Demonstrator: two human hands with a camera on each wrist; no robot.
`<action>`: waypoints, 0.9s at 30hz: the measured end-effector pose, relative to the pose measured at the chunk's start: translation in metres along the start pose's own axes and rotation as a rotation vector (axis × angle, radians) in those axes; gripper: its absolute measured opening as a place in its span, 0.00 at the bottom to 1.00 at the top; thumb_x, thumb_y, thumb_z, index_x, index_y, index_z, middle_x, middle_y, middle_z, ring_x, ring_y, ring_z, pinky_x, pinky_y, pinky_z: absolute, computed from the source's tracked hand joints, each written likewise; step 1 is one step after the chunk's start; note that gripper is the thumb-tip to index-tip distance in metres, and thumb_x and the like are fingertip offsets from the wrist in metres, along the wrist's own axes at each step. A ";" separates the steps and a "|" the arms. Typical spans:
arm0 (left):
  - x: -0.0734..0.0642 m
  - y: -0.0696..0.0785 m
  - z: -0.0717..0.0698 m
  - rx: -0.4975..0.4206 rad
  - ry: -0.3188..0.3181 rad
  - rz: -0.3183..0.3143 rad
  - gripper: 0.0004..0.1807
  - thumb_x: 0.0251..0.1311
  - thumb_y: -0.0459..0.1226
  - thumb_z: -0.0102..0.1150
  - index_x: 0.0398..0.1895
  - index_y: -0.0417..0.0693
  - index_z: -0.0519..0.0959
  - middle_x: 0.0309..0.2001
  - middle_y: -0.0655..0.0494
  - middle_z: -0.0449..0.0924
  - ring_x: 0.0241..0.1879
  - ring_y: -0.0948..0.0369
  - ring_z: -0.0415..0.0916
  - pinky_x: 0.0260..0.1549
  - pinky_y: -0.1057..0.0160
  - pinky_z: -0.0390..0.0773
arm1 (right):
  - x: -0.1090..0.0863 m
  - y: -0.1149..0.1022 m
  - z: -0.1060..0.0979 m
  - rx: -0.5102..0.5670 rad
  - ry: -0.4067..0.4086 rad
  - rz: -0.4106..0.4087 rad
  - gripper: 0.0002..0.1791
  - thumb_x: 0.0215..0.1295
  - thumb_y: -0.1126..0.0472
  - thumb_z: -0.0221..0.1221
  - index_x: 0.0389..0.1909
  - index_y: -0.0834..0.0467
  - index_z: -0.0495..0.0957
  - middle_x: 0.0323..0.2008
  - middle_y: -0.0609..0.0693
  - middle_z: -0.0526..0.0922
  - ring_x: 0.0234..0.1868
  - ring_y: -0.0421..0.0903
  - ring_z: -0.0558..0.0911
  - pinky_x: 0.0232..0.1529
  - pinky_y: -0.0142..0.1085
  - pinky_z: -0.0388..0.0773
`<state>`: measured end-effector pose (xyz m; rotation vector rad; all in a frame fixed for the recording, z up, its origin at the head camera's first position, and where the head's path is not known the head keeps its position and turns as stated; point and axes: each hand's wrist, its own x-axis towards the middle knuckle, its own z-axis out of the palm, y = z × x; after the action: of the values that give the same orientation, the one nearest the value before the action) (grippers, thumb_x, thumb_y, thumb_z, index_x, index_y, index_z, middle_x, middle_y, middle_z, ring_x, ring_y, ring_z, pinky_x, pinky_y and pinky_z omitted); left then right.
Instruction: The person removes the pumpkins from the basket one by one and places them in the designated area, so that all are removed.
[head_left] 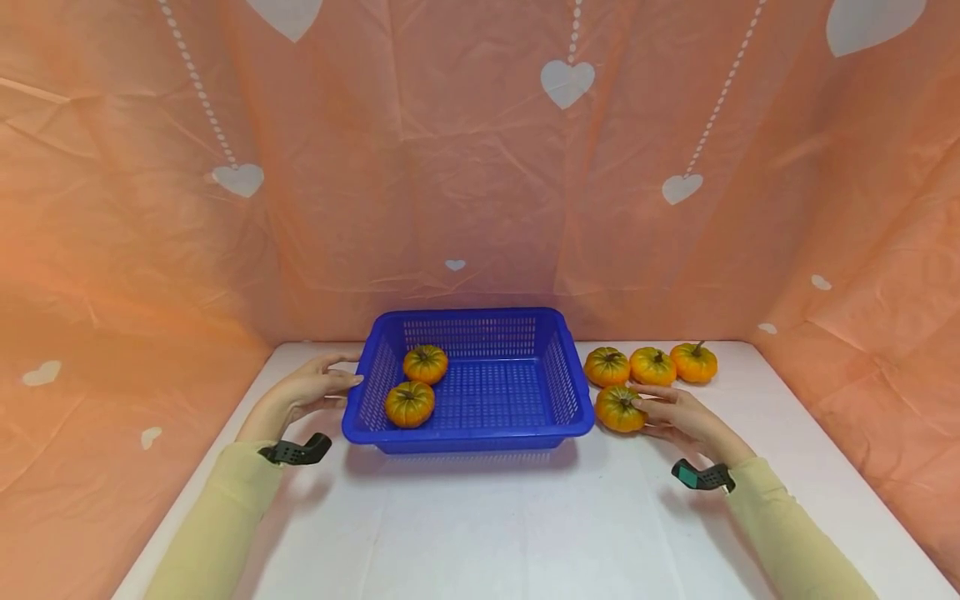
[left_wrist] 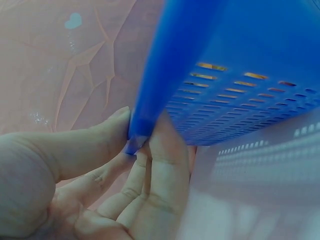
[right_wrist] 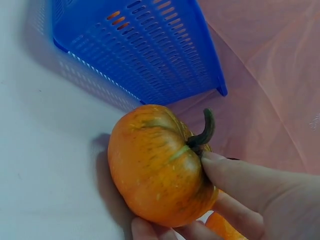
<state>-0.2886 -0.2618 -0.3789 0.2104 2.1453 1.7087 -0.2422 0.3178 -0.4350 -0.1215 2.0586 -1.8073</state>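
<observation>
At the far left, a wall of orange cloth [head_left: 142, 275] printed with pale hearts [head_left: 238, 179] rises beside the white table [head_left: 480, 525] and runs on across the back and down the right side. A person's left sleeve [head_left: 213, 525], pale yellow, reaches in from the lower left, with a dark strap [head_left: 296, 451] at the wrist. The left hand [head_left: 300, 392] is at the left side of the blue basket [head_left: 468, 435]; its thumb and bent fingers pinch the rim, as the left wrist view shows. The basket stands on the table, with slotted walls and a wide rim. Inside, toward its left end, sit two orange and green pumpkins, the rear one [head_left: 425, 365] near the back wall and the front one [head_left: 409, 405] just ahead of it, stem up. Just right of the basket is another pumpkin [head_left: 618, 408], held in the right hand [head_left: 686, 417], the thumb by its dark curved stem and the fingers curled round its far side and underneath; whether it is lifted off the table I cannot tell. Behind it, three more pumpkins [head_left: 652, 367] sit in a row on the table. At the right, a second dark strap [head_left: 702, 476] circles the wrist above the right sleeve [head_left: 795, 533].
</observation>
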 end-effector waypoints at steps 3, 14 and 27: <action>0.000 -0.001 0.000 0.001 0.000 0.000 0.34 0.67 0.32 0.54 0.71 0.33 0.51 0.45 0.43 0.80 0.38 0.56 0.81 0.43 0.54 0.80 | -0.001 -0.002 0.004 -0.003 0.051 0.036 0.35 0.69 0.55 0.56 0.70 0.67 0.57 0.65 0.65 0.62 0.52 0.47 0.77 0.54 0.45 0.74; 0.001 -0.003 -0.002 0.008 0.007 -0.007 0.33 0.67 0.32 0.54 0.71 0.33 0.52 0.44 0.44 0.80 0.38 0.57 0.81 0.43 0.54 0.80 | -0.004 -0.005 0.010 -0.084 0.158 0.079 0.35 0.70 0.54 0.56 0.68 0.72 0.57 0.61 0.66 0.68 0.47 0.49 0.80 0.51 0.43 0.77; 0.003 -0.003 -0.004 0.017 -0.004 0.002 0.34 0.67 0.33 0.54 0.71 0.33 0.51 0.41 0.48 0.80 0.39 0.58 0.80 0.46 0.54 0.79 | -0.018 -0.025 -0.002 -0.194 0.142 -0.013 0.33 0.74 0.52 0.49 0.65 0.76 0.57 0.55 0.69 0.73 0.53 0.60 0.77 0.53 0.46 0.75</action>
<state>-0.2929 -0.2651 -0.3820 0.2206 2.1582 1.6901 -0.2314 0.3210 -0.4067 -0.0610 2.3357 -1.6627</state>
